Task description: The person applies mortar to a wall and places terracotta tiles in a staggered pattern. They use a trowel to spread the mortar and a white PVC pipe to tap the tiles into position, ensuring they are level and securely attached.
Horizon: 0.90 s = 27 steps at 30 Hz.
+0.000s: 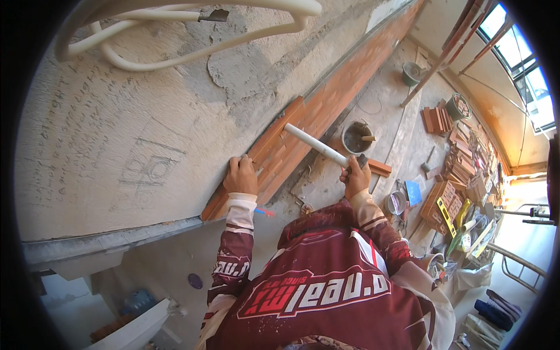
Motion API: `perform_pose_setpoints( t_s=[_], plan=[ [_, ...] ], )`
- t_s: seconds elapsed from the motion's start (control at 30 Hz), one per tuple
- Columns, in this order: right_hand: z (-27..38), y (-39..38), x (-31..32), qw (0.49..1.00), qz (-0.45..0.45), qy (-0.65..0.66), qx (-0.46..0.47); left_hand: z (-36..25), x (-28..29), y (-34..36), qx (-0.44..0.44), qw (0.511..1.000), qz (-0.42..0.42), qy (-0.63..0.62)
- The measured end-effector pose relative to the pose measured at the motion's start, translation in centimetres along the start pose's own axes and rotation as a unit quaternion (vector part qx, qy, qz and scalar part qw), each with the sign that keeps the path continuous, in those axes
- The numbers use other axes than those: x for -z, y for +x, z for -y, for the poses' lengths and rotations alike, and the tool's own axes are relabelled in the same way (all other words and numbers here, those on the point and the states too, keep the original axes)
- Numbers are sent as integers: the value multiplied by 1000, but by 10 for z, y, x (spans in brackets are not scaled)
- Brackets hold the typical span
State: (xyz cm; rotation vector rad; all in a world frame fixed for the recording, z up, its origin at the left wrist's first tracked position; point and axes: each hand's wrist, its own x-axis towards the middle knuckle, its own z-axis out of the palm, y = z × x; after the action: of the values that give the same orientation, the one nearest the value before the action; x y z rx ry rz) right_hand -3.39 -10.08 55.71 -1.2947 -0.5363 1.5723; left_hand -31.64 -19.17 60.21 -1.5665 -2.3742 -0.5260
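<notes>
Brick-red tiles (326, 108) form a staggered strip running diagonally from centre-left to the upper right of the frame, along the edge of the plastered wall (163, 105). Near the strip's lower-left end, the left hand (240, 175) rests with bent fingers at the tile edge; whether it pinches a tile or only presses cannot be determined. The right hand (354, 178) is closed around a white rod-like tool (315, 143) near its dark end; the far tip lies at the strip near centre frame, contact unclear. Hazards, as judged: a hard tap from the tip may chip a tile or push it out of line with its neighbours, particularly if delivered off-centre. Uneven pressure from the left fingers could tilt the tile beneath them. A stroke slipping toward centre-left could strike those fingers. A dislodged tile may fall toward the bucket (350, 129) beside the strip.
</notes>
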Motion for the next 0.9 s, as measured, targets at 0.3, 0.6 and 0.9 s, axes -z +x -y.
perform_pose_setpoints(
  t_s=[0.3,0.6,0.9],
  plan=[
    [-6,1,4,1000,-1,-9,-18,1,-3,0,-2,1000,-9,-10],
    [-8,-4,5,1000,14,2,-19,3,-6,-2,12,1000,9,-9],
    [0,-13,2,999,-3,-12,-36,2,-6,-2,14,1000,3,1]
  ],
)
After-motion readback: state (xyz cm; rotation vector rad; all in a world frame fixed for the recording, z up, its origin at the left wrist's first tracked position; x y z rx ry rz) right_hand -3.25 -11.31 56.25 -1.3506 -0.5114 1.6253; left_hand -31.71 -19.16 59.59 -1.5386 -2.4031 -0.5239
